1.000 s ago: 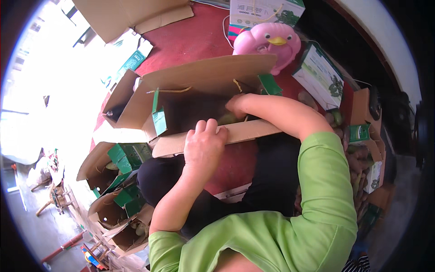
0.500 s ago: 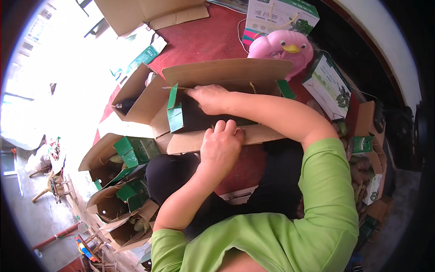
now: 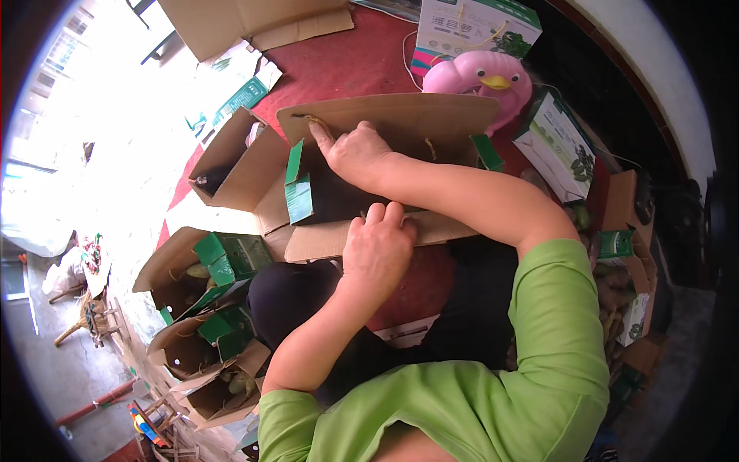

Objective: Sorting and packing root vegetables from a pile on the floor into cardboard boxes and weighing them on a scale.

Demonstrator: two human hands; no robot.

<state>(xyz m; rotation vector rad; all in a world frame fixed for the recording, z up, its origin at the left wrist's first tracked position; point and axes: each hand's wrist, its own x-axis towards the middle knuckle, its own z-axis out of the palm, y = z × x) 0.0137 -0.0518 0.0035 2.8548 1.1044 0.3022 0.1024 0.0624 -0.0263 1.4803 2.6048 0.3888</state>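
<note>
An open cardboard box [image 3: 454, 119] stands in front of me, brown inside, with small green side flaps. My left hand [image 3: 377, 242] closes its fingers over the near flap [image 3: 319, 240]; its thumb is hidden. My right hand [image 3: 356, 154] reaches across the opening to the far flap. One outstretched fingertip presses on a twisted yellowish cord [image 3: 317, 122] beside a slot at that flap's left end, while the other fingers are bent. Another piece of cord [image 3: 430, 148] hangs farther right on the same flap. The box's inside is dark, so its contents cannot be made out.
Open boxes [image 3: 173, 289] holding roundish produce line my left side. A pink inflatable duck [image 3: 493, 85] and white-and-green cartons [image 3: 558, 146] stand at the far right. Produce [image 3: 612, 296] is heaped by my right arm. A flattened cardboard sheet [image 3: 262, 23] lies behind, on red flooring.
My right hand has moved up the inside of the far flap, and one finger is now straightened onto the cord by the slot. That flap leans slightly farther back. My left hand stays put.
</note>
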